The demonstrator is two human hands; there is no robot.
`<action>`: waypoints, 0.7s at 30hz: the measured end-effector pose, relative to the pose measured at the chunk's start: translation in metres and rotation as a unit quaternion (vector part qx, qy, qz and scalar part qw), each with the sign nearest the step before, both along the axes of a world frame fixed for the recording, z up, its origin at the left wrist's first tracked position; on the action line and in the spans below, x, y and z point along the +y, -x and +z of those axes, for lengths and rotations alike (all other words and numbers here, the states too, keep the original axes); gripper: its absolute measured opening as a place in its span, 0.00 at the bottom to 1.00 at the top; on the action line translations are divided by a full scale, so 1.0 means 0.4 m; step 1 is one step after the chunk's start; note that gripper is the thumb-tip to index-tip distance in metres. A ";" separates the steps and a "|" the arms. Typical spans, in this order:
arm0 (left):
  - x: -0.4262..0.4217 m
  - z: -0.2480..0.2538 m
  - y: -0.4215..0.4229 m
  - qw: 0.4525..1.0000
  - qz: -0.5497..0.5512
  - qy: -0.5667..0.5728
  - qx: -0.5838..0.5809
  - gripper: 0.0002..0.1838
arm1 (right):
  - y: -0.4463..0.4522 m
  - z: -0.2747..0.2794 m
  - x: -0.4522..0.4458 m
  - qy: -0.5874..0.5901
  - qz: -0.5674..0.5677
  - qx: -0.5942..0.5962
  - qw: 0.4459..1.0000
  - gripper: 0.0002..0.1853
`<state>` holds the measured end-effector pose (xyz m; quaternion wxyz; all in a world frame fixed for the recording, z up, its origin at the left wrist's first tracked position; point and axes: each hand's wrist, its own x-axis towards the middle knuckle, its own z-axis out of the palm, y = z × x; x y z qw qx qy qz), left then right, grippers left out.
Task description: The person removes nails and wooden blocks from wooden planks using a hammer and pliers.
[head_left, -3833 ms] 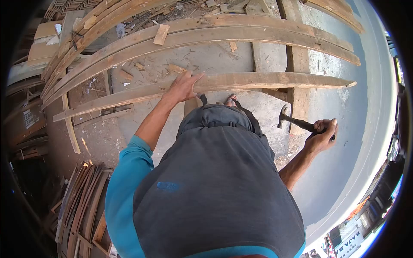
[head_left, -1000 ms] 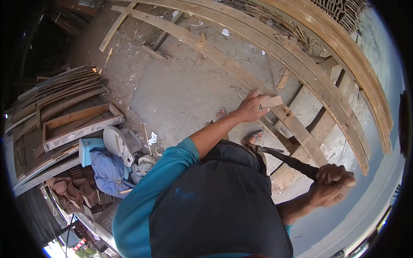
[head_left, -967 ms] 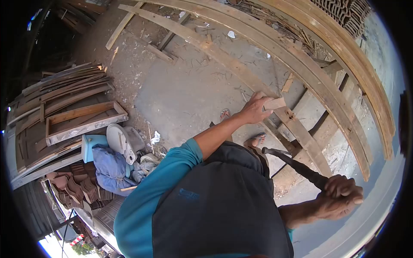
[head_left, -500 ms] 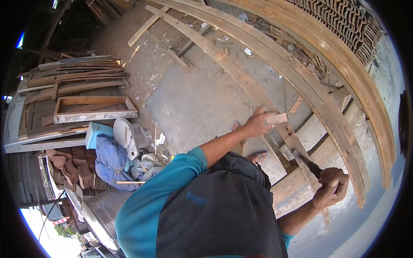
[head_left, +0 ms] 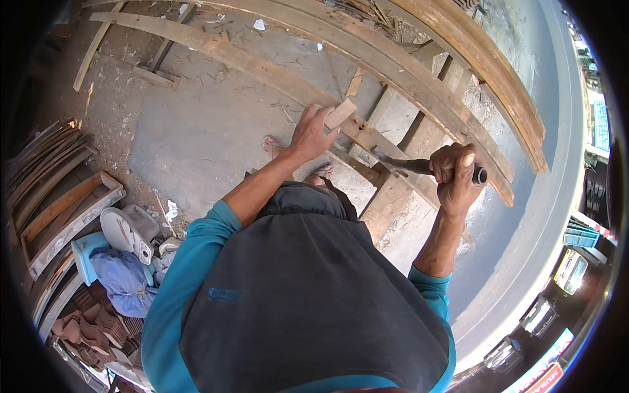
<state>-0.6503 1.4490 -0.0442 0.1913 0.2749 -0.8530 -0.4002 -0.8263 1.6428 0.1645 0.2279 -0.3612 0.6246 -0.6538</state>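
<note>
My left hand (head_left: 314, 134) is closed around a small pale wood block (head_left: 341, 114), just above a long wooden plank (head_left: 262, 71). In my right hand (head_left: 457, 175) is a hammer (head_left: 413, 165), gripped by its dark handle, whose hollow round end sticks out past my thumb. The hammer's metal head lies over the plank, to the right of the block; whether it touches the wood I cannot tell. Dark holes or marks show on the plank between the block and the hammer head.
Long boards (head_left: 393, 72) run alongside beyond the plank, with thicker beams (head_left: 498, 72) farther out. Timber pieces (head_left: 386, 209) support the plank. My sandalled feet (head_left: 321, 171) stand close by. A wooden frame (head_left: 72, 213), a blue bundle (head_left: 124, 278) and roof tiles (head_left: 98, 334) are at left.
The view has swung right, so the plank and both hands appear farther left and higher. My right hand has turned, showing the handle's end. Both hands keep their hold.
</note>
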 end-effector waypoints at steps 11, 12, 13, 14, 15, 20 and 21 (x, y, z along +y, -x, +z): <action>0.028 0.000 0.026 0.999 0.023 -0.025 0.012 0.29 | 0.044 -0.102 -0.132 0.278 -0.132 -0.097 0.946 0.23; 0.025 -0.002 0.026 0.999 0.026 -0.021 0.010 0.29 | 0.051 -0.111 -0.131 0.282 -0.129 -0.101 0.945 0.23; 0.026 -0.004 0.028 0.999 0.029 -0.017 0.017 0.29 | 0.055 -0.117 -0.126 0.285 -0.128 -0.093 0.945 0.23; 0.027 -0.008 0.026 0.999 0.031 -0.016 0.024 0.29 | 0.058 -0.124 -0.119 0.287 -0.129 -0.084 0.946 0.22; 0.027 -0.006 0.023 0.999 0.032 -0.016 0.021 0.29 | 0.058 -0.121 -0.116 0.290 -0.157 -0.110 0.938 0.22; 0.029 0.006 0.031 0.999 0.030 -0.015 0.015 0.28 | 0.079 -0.115 -0.058 0.285 -0.176 -0.150 0.930 0.22; 0.030 0.004 0.032 0.999 0.033 -0.012 0.014 0.28 | 0.080 -0.105 -0.048 0.278 -0.144 -0.136 0.940 0.22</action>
